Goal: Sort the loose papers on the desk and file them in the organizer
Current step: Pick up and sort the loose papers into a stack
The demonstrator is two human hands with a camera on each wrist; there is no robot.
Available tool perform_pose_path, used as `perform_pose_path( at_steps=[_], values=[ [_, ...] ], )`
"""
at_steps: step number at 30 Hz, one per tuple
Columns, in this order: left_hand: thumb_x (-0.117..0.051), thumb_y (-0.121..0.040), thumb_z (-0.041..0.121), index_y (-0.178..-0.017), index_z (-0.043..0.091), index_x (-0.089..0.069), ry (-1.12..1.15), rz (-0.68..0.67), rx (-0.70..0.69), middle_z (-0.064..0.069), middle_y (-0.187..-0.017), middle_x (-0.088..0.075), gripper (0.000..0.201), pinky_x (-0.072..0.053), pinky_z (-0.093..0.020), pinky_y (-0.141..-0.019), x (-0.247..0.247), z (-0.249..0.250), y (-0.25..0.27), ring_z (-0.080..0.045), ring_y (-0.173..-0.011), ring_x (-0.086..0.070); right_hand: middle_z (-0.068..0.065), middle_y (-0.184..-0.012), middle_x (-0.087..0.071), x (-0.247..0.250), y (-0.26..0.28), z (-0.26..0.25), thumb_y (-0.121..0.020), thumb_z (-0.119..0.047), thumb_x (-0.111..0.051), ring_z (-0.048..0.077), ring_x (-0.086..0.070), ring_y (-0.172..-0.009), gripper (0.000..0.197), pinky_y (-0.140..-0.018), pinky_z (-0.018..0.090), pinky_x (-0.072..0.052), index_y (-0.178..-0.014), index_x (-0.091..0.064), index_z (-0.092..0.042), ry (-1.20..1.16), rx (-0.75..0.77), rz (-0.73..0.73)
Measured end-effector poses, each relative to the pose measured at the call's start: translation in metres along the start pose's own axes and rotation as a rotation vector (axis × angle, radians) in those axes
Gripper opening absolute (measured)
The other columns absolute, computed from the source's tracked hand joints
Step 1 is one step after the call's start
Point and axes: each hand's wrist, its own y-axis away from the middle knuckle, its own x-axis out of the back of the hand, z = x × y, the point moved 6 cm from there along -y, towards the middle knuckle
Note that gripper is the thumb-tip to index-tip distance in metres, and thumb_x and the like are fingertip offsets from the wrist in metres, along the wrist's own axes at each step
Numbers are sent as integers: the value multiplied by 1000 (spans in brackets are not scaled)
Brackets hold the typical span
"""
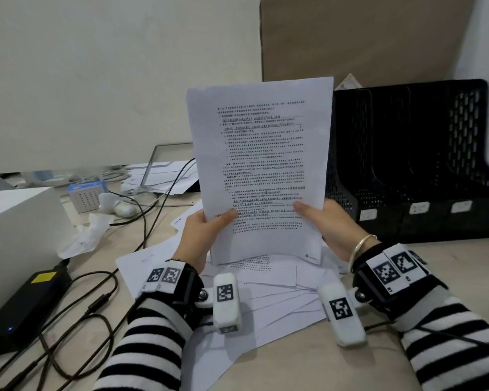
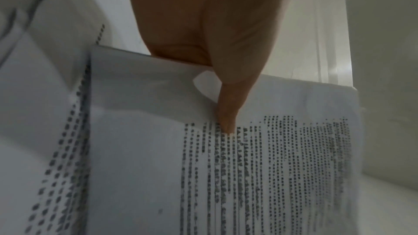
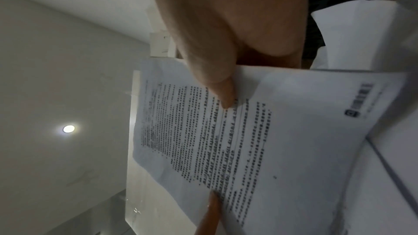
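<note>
A printed sheet of paper stands upright in front of me, above the desk. My left hand pinches its lower left edge, thumb on the printed face. My right hand pinches the lower right edge the same way. The left wrist view shows my left hand with the thumb pressed on the sheet. In the right wrist view my right hand does the same on the sheet. More loose papers lie fanned on the desk under my hands. The black mesh organizer, with several upright slots, stands at the right.
A white box sits at the left, with a black power adapter and tangled cables in front of it. Behind lie crumpled tissue, a small blue-topped box and further papers. A brown board leans behind the organizer.
</note>
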Motion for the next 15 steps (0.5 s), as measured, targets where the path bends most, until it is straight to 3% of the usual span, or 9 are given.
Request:
perform_pose_path(
  at_steps=[2, 4, 8, 12, 15],
  values=[
    [-70, -85, 14, -109, 6, -67, 29, -49, 36, -8, -103, -75, 26, -58, -32, -76, 0, 2, 2, -24, -93, -72, 7, -114, -69, 3, -1, -2, -96, -14, -53, 20, -67, -103, 28, -89, 34, -54, -123, -61, -6, -17, 18, 16],
    [-67, -86, 15, -112, 4, -65, 77, -129, 125, -12, -106, -74, 28, -59, -32, -72, 0, -1, 6, -24, -89, -73, 4, -112, -69, 4, -1, -5, -96, -13, -54, 16, -67, -100, 27, -85, 29, -56, -121, -61, -8, -46, 13, 10],
    [-70, -84, 15, -118, 8, -63, 58, -254, 251, -8, -105, -74, 35, -59, -34, -72, -3, -12, 12, -23, -91, -73, 3, -112, -69, 3, -5, -7, -95, -13, -56, 15, -67, -100, 28, -82, 28, -55, -122, -60, -9, -100, -34, -22],
    [-57, -93, 4, -113, 2, -63, 55, -174, 215, -9, -96, -76, 21, -60, -34, -69, 5, -12, 6, -23, -83, -74, 8, -113, -69, -6, -17, -11, -95, -13, -55, 22, -67, -101, 26, -90, 36, -54, -120, -61, -6, -53, -105, -138],
    [-57, -94, 3, -115, 0, -62, 56, -17, 159, -12, -102, -74, 22, -60, -41, -76, 26, -12, -1, -27, -88, -72, 3, -87, -70, -13, -37, -33, -96, -28, -54, 8, -67, -68, 23, -67, 23, -56, -100, -65, -9, 131, -142, -169]
  ],
)
